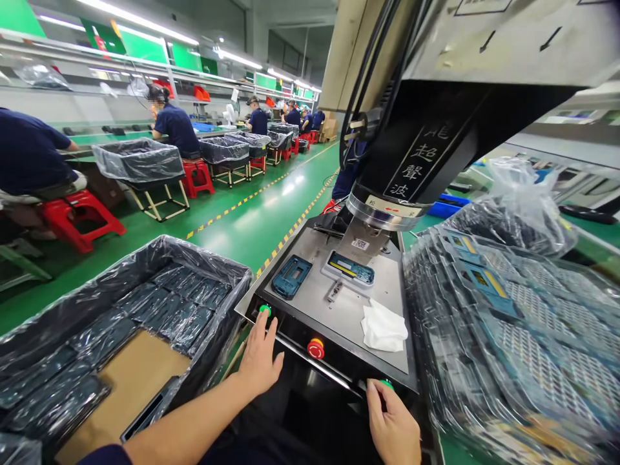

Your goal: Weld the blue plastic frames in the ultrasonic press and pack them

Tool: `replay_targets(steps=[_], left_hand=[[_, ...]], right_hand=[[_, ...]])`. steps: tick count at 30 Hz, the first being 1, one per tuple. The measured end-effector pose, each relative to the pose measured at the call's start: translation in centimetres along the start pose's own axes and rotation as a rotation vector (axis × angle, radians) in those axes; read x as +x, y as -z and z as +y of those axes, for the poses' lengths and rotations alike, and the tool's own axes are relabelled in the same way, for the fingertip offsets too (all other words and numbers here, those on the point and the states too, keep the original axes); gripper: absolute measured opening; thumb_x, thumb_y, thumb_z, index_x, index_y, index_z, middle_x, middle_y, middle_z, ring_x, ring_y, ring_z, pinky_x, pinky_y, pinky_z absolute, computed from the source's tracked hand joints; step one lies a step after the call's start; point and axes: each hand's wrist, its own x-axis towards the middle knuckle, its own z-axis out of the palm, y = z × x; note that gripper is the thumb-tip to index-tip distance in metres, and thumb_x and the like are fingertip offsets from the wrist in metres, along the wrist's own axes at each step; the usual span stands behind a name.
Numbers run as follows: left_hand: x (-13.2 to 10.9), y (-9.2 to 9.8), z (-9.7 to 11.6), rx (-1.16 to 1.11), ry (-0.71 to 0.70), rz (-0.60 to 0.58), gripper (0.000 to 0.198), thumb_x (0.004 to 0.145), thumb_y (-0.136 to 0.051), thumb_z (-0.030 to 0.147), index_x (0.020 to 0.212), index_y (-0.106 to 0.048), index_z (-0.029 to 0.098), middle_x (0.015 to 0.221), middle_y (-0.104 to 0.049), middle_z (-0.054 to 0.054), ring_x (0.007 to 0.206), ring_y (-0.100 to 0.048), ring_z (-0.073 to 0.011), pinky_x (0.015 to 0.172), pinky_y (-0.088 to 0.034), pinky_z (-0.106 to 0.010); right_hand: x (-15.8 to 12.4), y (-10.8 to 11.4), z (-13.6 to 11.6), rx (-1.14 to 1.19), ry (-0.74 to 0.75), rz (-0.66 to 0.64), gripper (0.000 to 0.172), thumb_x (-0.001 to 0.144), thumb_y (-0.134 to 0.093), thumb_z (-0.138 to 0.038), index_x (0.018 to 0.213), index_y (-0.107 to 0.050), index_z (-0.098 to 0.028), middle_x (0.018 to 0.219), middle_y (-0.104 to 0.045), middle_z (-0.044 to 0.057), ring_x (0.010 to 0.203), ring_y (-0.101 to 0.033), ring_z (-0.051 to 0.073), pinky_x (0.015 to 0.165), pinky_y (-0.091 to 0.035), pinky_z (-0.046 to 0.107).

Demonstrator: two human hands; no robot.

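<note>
My left hand [259, 358] has its fingers apart, with a fingertip on the left green button [265, 310] at the machine's front. At the right green button [386, 383], the fingers of my right hand [394, 423] are bent and slightly apart; they partly cover it, and no held thing shows. Between the hands sits a red emergency stop button [316, 349]. On the metal work plate [310, 303] lies a dark teal plastic casing [291, 276]. Another casing [351, 268] with a yellow strip rests in a white fixture under the machine's metal horn [359, 242].
A crumpled white cloth [384, 326] lies on the plate's right. At left stands a plastic-lined bin [165, 245] of wrapped dark parts and cardboard. Stacked clear trays [508, 323] rise close on the right. The black press head [411, 148] overhangs the plate. Co-workers [177, 129] sit along a bench.
</note>
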Motion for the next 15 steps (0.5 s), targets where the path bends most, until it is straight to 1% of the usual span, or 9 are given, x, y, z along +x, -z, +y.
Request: replay_targets(steps=[2, 4, 6, 8, 12, 15], left_hand=[[-0.1, -0.1, -0.2, 0.008, 0.004, -0.022, 0.073, 0.078, -0.056, 0.026, 0.147, -0.037, 0.012, 0.163, -0.006, -0.016, 0.149, -0.013, -0.0368, 0.117, -0.028, -0.054], [-0.1, -0.1, -0.4, 0.007, 0.004, -0.047, 0.076, 0.077, -0.058, 0.027, 0.148, -0.036, 0.014, 0.164, -0.002, -0.014, 0.149, -0.013, -0.0377, 0.116, -0.029, -0.054], [-0.1, 0.0, -0.6, -0.001, 0.008, -0.056, 0.076, 0.077, -0.059, 0.028, 0.148, -0.036, 0.015, 0.164, -0.002, -0.014, 0.148, -0.015, -0.0381, 0.116, -0.030, -0.054], [0.0, 0.2, -0.7, -0.017, 0.007, -0.031, 0.072, 0.079, -0.057, 0.028, 0.147, -0.038, 0.015, 0.163, -0.009, -0.014, 0.147, -0.020, -0.0368, 0.116, -0.031, -0.053], [0.2, 0.6, -1.0, -0.081, -0.012, 0.087, 0.057, 0.084, -0.053, 0.028, 0.139, -0.044, 0.014, 0.154, -0.028, -0.017, 0.142, -0.033, -0.0316, 0.116, -0.035, -0.049], [0.5, 1.1, -1.8, -0.099, 0.028, 0.163, 0.052, 0.086, -0.051, 0.028, 0.135, -0.046, 0.013, 0.148, -0.034, -0.018, 0.139, -0.037, -0.0293, 0.116, -0.035, -0.046]], right_hand=[[0.2, -0.1, 0.2, 0.019, 0.032, -0.035, 0.042, 0.090, -0.043, -0.058, 0.087, -0.069, -0.024, 0.089, -0.075, 0.007, 0.083, -0.071, 0.027, 0.081, -0.057, 0.038], [0.4, 0.0, 0.4, 0.010, 0.062, -0.075, 0.041, 0.090, -0.043, -0.056, 0.087, -0.069, -0.024, 0.087, -0.074, 0.007, 0.080, -0.071, 0.026, 0.077, -0.057, 0.038], [0.7, 0.2, 0.5, -0.003, 0.090, -0.099, 0.040, 0.090, -0.043, -0.054, 0.084, -0.069, -0.024, 0.084, -0.074, 0.006, 0.076, -0.071, 0.025, 0.073, -0.058, 0.037], [0.8, 0.5, 0.5, 0.002, 0.111, -0.101, 0.039, 0.090, -0.044, -0.054, 0.082, -0.069, -0.025, 0.082, -0.074, 0.006, 0.074, -0.071, 0.025, 0.072, -0.058, 0.037], [0.7, 0.7, 0.2, 0.043, 0.098, -0.076, 0.038, 0.089, -0.047, -0.054, 0.083, -0.071, -0.025, 0.081, -0.075, 0.004, 0.073, -0.072, 0.025, 0.070, -0.059, 0.035], [0.4, 0.7, -0.1, 0.078, 0.098, -0.072, 0.038, 0.088, -0.048, -0.054, 0.084, -0.072, -0.025, 0.081, -0.075, 0.004, 0.073, -0.072, 0.024, 0.069, -0.059, 0.033]])
